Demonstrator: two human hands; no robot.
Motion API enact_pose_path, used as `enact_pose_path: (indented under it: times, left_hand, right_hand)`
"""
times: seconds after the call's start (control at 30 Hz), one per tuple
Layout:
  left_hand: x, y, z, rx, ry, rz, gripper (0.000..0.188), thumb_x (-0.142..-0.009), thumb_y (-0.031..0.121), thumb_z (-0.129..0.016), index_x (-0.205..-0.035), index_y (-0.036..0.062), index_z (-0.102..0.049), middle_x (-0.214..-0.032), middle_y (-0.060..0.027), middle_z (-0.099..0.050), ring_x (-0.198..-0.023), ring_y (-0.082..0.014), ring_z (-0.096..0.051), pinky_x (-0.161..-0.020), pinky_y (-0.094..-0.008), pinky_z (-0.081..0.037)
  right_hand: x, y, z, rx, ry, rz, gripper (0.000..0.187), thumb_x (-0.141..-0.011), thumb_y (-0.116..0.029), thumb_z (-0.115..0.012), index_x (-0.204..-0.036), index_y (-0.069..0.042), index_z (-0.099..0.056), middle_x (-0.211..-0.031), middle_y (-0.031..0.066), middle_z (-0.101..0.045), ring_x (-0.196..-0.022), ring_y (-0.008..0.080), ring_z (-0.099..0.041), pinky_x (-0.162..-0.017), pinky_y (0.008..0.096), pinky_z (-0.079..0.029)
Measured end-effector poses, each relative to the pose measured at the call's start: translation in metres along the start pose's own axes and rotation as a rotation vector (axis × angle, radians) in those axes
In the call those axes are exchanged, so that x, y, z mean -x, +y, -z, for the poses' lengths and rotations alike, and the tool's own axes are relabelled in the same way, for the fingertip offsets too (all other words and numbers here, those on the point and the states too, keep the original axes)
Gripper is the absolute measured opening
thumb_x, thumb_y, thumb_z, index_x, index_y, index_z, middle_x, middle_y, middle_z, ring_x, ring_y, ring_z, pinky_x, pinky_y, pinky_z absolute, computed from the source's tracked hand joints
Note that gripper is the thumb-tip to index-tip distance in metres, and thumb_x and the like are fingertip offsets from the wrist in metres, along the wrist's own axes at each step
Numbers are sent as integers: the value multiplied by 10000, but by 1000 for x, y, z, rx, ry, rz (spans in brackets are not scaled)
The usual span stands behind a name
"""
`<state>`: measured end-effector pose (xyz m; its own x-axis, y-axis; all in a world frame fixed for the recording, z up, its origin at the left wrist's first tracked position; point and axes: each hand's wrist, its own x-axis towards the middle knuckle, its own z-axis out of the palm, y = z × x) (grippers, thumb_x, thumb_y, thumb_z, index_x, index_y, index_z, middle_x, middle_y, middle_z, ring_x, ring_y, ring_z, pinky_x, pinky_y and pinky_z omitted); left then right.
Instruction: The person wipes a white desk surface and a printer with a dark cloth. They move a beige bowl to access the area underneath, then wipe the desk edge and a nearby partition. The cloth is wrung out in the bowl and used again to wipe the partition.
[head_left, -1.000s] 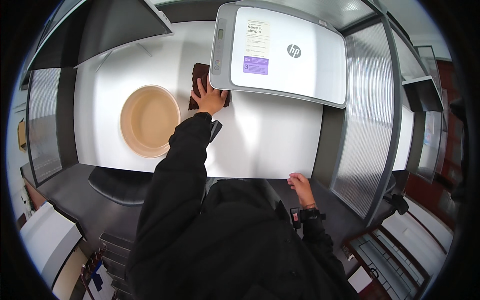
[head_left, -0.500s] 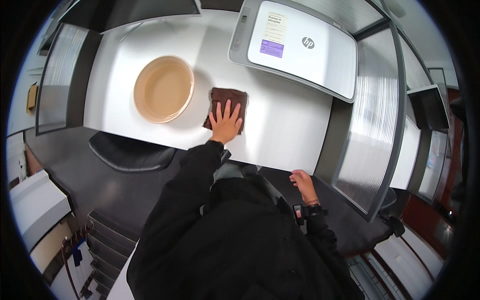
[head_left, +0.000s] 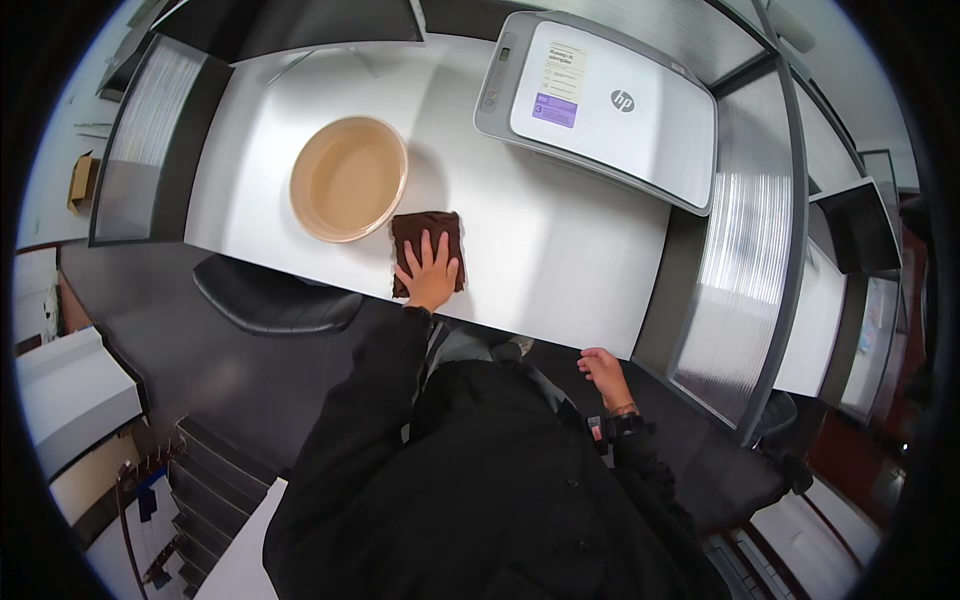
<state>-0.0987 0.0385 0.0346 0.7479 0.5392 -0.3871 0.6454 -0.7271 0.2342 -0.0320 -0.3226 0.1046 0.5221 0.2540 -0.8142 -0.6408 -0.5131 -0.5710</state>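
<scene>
Fingers on the left hand [head_left: 430, 284] are spread wide and flat on the brown cloth [head_left: 408, 232], palm down rather than pinching, so they don't really have a grip on it. Going by size, the white desk [head_left: 570, 250] comes first: its front edge runs right by that wrist, so dragging too far toward the body could pull the cloth off, since I reckon only friction holds it. Next, the white-and-grey printer [head_left: 620, 150] sits well apart at the back right; bumping it looks unlikely unless an arm swings wide. Tan basin [head_left: 302, 190] worries me more. It's just off the cloth's far left corner, maybe touching, can't tell. A careless shove could nudge it, and if there's liquid inside (can't tell either) it might slop. Cloth itself lies near the desk's front, under the hand; uneven pressure could bunch it up. Right hand [head_left: 606, 375] is loosely curled by the desk edge, seemingly holding nothing, though its palm's hidden. Sudden turn, rapped knuckles.
</scene>
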Motion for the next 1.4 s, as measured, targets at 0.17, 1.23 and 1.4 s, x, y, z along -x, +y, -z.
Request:
enact_pose_path:
  times: [0.17,1.23,1.4]
  left_hand:
    - [-75,33,20,79,-27,49,603,-906,452,-340,-1435,274,-111,-1504,-105,22,-1323,-487,42,-928,-744,-45]
    - [-2,93,-21,-79,44,-779,504,-833,255,-572,-1314,272,-423,-1453,-69,-236,-1325,-381,-174,-993,-630,-165]
    - [12,77,-16,42,-166,-890,366,-872,186,-524,-1238,198,-510,-1387,-20,-389,-1330,-287,-241,-1052,-556,-150]
  right_hand:
    - [6,1,-4,-47,73,-40,210,-848,-143,-525,-1020,-31,-568,-883,37,-619,-805,108,-567,-694,232,-434]
    - [43,20,3,-149,192,31,197,-848,-139,-527,-1009,-36,-573,-874,39,-625,-805,109,-577,-692,236,-442]
    - [32,24,7,-155,165,75,197,-851,-146,-523,-1004,-35,-578,-870,45,-625,-796,114,-580,-690,239,-445]
